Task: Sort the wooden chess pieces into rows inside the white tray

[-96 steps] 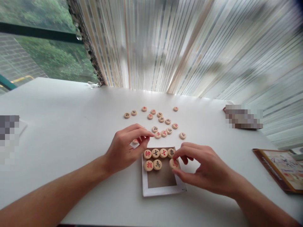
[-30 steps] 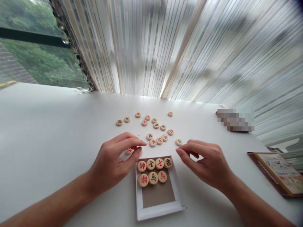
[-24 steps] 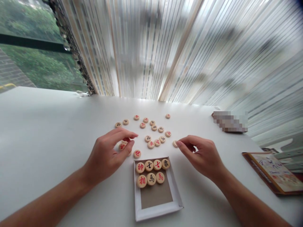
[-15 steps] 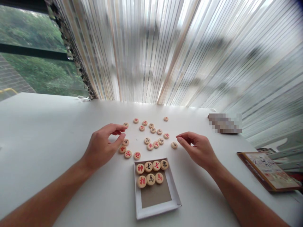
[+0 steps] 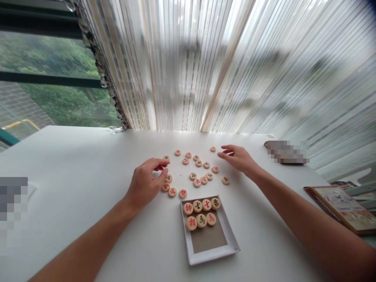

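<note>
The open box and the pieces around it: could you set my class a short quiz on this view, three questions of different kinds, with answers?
1. How many xiangqi pieces lie in the white box?
A) five
B) seven
C) nine

2. True or false: in the box, the far row has more pieces than the near row.

3. Fill in the colour: the loose piece nearest the right hand has a ____ character.

Key: 1 B; 2 true; 3 red.

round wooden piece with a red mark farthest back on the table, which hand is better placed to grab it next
Right, I'd judge. The right hand is just beside that red-marked piece, thumb and forefinger apart; the left hand is across the other round wooden pieces.
</note>
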Tool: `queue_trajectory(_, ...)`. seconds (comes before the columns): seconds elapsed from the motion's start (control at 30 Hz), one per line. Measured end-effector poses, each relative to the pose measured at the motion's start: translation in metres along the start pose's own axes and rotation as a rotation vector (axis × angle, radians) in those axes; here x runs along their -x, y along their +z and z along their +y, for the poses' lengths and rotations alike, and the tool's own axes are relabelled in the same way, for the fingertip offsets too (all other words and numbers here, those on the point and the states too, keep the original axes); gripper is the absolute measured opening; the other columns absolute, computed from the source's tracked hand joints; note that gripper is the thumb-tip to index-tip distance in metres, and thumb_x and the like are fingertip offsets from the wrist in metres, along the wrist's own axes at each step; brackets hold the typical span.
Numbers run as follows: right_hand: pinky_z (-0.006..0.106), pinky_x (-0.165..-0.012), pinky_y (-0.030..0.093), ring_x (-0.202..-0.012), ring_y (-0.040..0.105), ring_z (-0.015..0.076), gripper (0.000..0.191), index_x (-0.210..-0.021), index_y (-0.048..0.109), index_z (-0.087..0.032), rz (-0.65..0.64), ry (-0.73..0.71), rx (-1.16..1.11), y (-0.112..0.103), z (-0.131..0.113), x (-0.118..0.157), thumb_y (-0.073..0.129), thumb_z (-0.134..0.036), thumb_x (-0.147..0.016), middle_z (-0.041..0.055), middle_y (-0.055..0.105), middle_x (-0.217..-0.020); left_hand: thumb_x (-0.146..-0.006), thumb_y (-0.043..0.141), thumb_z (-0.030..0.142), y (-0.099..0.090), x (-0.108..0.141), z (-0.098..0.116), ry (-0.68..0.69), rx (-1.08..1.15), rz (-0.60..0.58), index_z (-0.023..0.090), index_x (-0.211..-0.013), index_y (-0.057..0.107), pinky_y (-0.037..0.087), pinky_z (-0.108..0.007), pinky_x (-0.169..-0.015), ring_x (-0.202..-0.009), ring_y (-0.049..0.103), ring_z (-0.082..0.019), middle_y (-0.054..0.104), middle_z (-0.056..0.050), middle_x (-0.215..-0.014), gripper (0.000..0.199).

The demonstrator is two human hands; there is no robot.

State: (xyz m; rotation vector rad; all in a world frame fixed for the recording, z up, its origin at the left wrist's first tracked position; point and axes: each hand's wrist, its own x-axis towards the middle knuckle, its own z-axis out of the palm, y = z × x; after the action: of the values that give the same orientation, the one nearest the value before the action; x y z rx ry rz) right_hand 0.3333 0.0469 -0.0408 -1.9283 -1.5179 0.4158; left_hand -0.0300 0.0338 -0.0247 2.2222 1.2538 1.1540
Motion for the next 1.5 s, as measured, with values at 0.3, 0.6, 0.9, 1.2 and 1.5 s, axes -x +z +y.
queue_trajectory(0.3, 0.037, -0.093, 0.050, -0.095, 0.069, 0.0252, 0.020, -0.103, 0.081, -0.013, -0.024, -0.158, 0.168, 0.024, -0.029, -0.029, 0.075, -0.029, -0.093, 0.0144, 0.077, -0.107, -0.093, 0.065, 0.021, 0.001, -0.001, -0.004, 0.024, -0.001, 0.008, 0.015, -0.108, 0.078, 0.061, -0.033, -0.077, -0.086, 0.075, -0.021, 0.082, -0.009, -0.102, 0.021)
queue_trajectory(0.6, 0.033, -0.072, 0.052, -0.072, 0.069, 0.0193, 0.023, -0.104, 0.070, -0.014, -0.022, -0.214, -0.012, 0.000, -0.047, 0.013, 0.065, -0.036, -0.104, 0.0075, 0.077, -0.082, -0.094, 0.066, 0.022, 0.001, 0.005, 0.008, 0.036, 0.077, -0.006, 0.016, -0.107, 0.079, 0.063, -0.032, -0.077, -0.088, 0.077, -0.021, 0.082, -0.009, -0.104, 0.019)
queue_trajectory(0.9, 0.030, -0.064, 0.056, -0.071, 0.068, 0.0165, 0.040, -0.116, 0.077, -0.016, -0.239, -0.330, -0.626, 0.002, -0.094, 0.105, 0.080, -0.049, -0.093, 0.0047, 0.075, -0.083, -0.096, 0.072, 0.033, 0.006, 0.022, 0.041, -0.091, 0.411, -0.164, 0.017, -0.107, 0.081, 0.064, -0.031, -0.080, -0.090, 0.079, -0.021, 0.083, -0.008, -0.100, 0.021)
queue_trajectory(1.2, 0.028, -0.071, 0.062, -0.082, 0.075, 0.0180, 0.024, -0.117, 0.071, -0.020, -0.386, -0.269, -0.785, 0.017, -0.095, 0.147, 0.075, -0.035, -0.099, 0.0058, 0.077, -0.091, -0.093, 0.077, 0.029, 0.007, 0.030, 0.061, -0.168, 0.627, -0.289, 0.018, -0.098, 0.083, 0.063, -0.029, -0.079, -0.084, 0.078, -0.019, 0.084, -0.006, -0.091, 0.014)
queue_trajectory(1.5, 0.025, -0.067, 0.063, -0.078, 0.076, 0.0173, 0.025, -0.106, 0.069, -0.021, -0.398, -0.233, -0.838, 0.012, -0.100, 0.152, 0.084, -0.036, -0.093, 0.0044, 0.077, -0.087, -0.091, 0.079, 0.026, 0.011, 0.031, 0.065, -0.286, 0.790, -0.353, 0.019, -0.096, 0.084, 0.066, -0.031, -0.078, -0.084, 0.081, -0.021, 0.086, -0.006, -0.090, 0.010)
